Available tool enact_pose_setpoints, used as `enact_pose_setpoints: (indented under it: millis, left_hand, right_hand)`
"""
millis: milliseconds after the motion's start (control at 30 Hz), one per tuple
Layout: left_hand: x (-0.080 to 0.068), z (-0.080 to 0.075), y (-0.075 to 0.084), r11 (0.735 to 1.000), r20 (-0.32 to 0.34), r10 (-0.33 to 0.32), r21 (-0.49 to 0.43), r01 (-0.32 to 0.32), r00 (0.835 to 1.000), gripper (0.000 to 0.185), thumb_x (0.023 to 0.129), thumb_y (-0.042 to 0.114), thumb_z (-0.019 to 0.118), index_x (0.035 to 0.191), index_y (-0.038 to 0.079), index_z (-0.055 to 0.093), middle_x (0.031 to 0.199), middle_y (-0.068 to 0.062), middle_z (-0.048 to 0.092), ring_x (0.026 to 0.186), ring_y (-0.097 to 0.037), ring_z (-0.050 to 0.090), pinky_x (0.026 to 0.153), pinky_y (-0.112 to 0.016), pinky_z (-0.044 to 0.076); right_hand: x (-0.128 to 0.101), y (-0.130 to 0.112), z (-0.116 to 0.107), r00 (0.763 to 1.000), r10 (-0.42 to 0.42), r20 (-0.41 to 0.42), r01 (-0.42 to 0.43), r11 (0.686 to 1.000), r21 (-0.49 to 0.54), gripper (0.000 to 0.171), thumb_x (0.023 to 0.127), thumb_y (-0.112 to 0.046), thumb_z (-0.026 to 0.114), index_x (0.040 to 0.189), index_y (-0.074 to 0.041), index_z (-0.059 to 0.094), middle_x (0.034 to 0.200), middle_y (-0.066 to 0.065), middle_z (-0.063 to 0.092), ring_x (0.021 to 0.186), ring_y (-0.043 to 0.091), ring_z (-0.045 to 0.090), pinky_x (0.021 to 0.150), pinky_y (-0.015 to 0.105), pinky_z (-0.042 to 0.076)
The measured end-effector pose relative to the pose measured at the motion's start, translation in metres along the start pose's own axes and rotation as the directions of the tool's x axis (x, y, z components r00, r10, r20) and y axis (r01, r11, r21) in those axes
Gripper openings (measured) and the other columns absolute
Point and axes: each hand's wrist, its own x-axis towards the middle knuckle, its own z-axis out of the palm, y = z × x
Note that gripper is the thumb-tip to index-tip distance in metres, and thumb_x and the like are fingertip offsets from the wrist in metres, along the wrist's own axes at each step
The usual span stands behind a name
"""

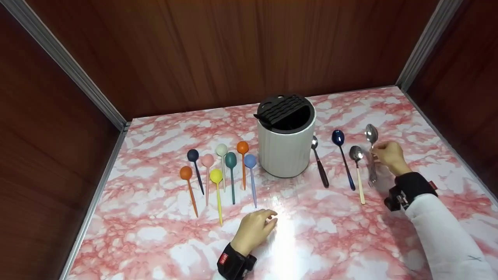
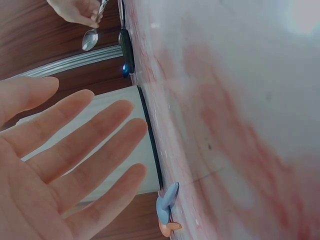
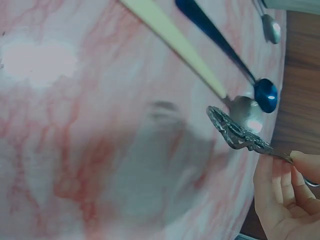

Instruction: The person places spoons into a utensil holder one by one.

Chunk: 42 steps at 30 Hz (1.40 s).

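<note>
Spoon pinched mid-handle in my right hand, lifted off the table right of the holder, light, stiff, slick metal, best gripped at its patterned end, while my left hand rests spread, holding nothing.

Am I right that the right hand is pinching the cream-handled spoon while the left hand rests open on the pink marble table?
Not quite. The right hand pinches the all-silver metal spoon with the ornate handle, as the right wrist view shows; the cream-handled spoon lies untouched beside it. The left hand does rest open on the pink marble table.
</note>
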Motion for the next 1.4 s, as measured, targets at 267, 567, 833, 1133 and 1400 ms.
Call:
enact_pose_setpoints:
  millis: [267,567,833,1133,1400]
  left_hand:
    - [0.002,-0.001,0.001,1.0,0.004,0.002,0.001,-0.002,1.0,0.017,0.088,0.019,0.058,0.097,0.009,0.069,0.085,-0.002,0.07,0.074,-0.012,0.066,0.066,-0.022,0.051]
    - [0.002,-0.001,0.001,1.0,0.02,0.0,-0.001,0.0,1.0,0.017,0.088,0.019,0.057,0.097,0.009,0.068,0.087,-0.003,0.071,0.076,-0.013,0.066,0.068,-0.023,0.051]
    - [0.002,-0.001,0.002,1.0,0.033,-0.009,-0.006,0.009,0.999,0.018,0.089,0.02,0.056,0.098,0.01,0.068,0.088,-0.002,0.07,0.077,-0.012,0.065,0.069,-0.024,0.051]
    - [0.002,0.0,0.002,1.0,0.013,-0.001,-0.004,0.001,1.0,0.016,0.088,0.018,0.058,0.096,0.009,0.069,0.084,-0.002,0.07,0.073,-0.013,0.065,0.066,-0.021,0.05]
    - [0.003,0.0,0.002,1.0,0.009,0.003,0.003,-0.003,1.0,0.017,0.088,0.019,0.057,0.096,0.009,0.068,0.085,-0.002,0.07,0.074,-0.013,0.066,0.066,-0.022,0.051]
  right_hand:
    - [0.0,-0.023,-0.002,0.996,-0.081,-0.027,0.083,0.991,0.103,0.028,0.09,-0.004,0.049,0.108,0.017,0.047,0.064,-0.018,0.052,0.058,-0.005,0.055,0.059,0.014,0.054]
    - [0.0,-0.06,0.001,0.982,-0.17,-0.078,0.18,0.972,0.152,0.018,0.09,-0.003,0.051,0.102,0.01,0.05,0.066,-0.02,0.053,0.06,-0.006,0.056,0.06,0.013,0.054]
    - [-0.01,-0.094,0.006,0.967,-0.234,-0.103,0.247,0.958,0.144,0.02,0.09,-0.007,0.055,0.103,0.008,0.053,0.069,-0.021,0.054,0.061,-0.006,0.056,0.06,0.011,0.053]
    - [-0.018,-0.121,0.012,0.951,-0.294,-0.098,0.304,0.946,0.114,0.02,0.089,-0.009,0.055,0.101,0.007,0.054,0.072,-0.02,0.053,0.064,-0.006,0.054,0.06,0.01,0.052]
    - [-0.019,-0.138,0.014,0.947,-0.31,-0.084,0.319,0.938,0.136,0.019,0.089,-0.008,0.056,0.102,0.006,0.054,0.073,-0.02,0.055,0.065,-0.006,0.056,0.061,0.01,0.052]
